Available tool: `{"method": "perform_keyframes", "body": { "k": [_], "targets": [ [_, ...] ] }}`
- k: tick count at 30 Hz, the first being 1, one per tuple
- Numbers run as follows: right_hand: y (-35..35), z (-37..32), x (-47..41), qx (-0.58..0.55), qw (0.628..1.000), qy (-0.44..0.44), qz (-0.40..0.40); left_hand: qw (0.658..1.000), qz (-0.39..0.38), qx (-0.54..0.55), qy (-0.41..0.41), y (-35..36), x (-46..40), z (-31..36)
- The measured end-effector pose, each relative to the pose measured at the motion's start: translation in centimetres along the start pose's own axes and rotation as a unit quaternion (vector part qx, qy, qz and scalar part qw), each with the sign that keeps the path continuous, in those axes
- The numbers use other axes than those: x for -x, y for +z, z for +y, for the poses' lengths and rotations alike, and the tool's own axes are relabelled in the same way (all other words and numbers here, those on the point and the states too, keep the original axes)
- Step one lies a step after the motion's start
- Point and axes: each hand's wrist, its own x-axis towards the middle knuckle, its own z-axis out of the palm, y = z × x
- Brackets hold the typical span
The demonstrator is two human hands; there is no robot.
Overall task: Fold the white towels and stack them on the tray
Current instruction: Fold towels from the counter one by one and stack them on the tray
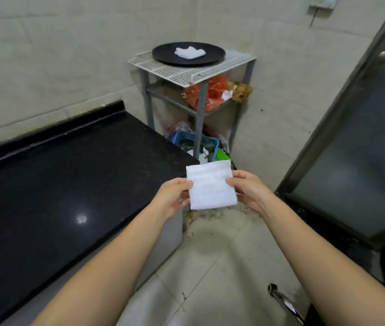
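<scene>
I hold a small white towel (210, 184), folded into a flat square, in the air past the corner of the black counter. My left hand (175, 196) pinches its left edge and my right hand (245, 190) pinches its right edge. Farther back, a round black tray (163, 56) sits on a white wire shelf (186, 74) atop a grey metal rack. One white towel (189, 52) lies on the tray, loosely folded with a raised corner.
A long black stone counter (57, 184) runs along my left. The rack's lower shelves hold an orange bag (212, 95) and a blue basket (186, 137) with clutter. A dark-framed glass door (351, 149) stands at the right. The tiled floor (222, 255) lies ahead.
</scene>
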Motion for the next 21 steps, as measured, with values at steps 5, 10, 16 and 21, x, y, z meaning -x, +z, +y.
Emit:
{"method": "perform_keyframes", "body": {
  "k": [5, 10, 16, 21],
  "targets": [
    [-5.4, -4.5, -6.9, -0.029, 1.0, -0.003, -0.001, 1.0, -0.006, -0.006, 0.004, 5.9, -7.3, 3.9],
    [-5.9, -11.2, -16.5, -0.023, 0.998, -0.05, -0.032, 0.995, -0.001, -0.031, 0.097, 7.9, -14.9, 11.4],
    [-4.1, -22.5, -28.5, -0.022, 0.991, -0.115, -0.066, 0.979, 0.023, -0.052, 0.194, 9.2, -23.4, 24.0],
    [-3.2, -30.7, -37.2, 0.024, 0.986, -0.148, -0.079, 0.972, 0.05, -0.063, 0.221, 10.3, -30.1, 32.2]
  ]
}}
